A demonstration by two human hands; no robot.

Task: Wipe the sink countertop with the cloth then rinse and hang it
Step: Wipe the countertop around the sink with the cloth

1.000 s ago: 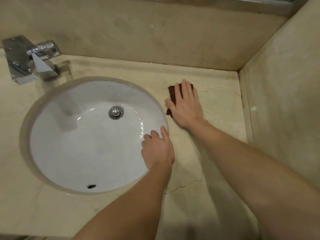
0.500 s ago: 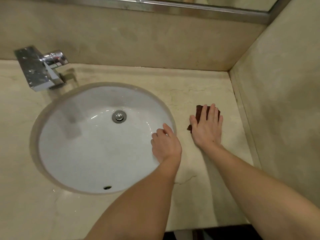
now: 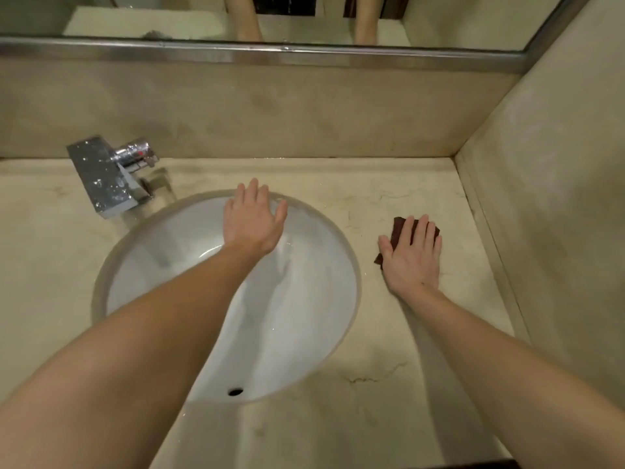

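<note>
Pressing the cloth (image 3: 399, 227) to the surface (image 3: 399, 336) with straight fingers, the right hand (image 3: 414, 258) is nearer; the left hand (image 3: 252, 221) hovers open and empty over the sink (image 3: 304, 319).

From the sink (image 3: 324, 299), the tap (image 3: 108, 177) sticks out at 10 o'clock. The left hand (image 3: 252, 220) and its arm block the bowl up to 12. At 3 o'clock the right hand (image 3: 412, 258) lies flat on the cloth (image 3: 399, 226), near the side wall (image 3: 558, 214). The countertop (image 3: 372, 418) at 5 o'clock has room to slide.
</note>
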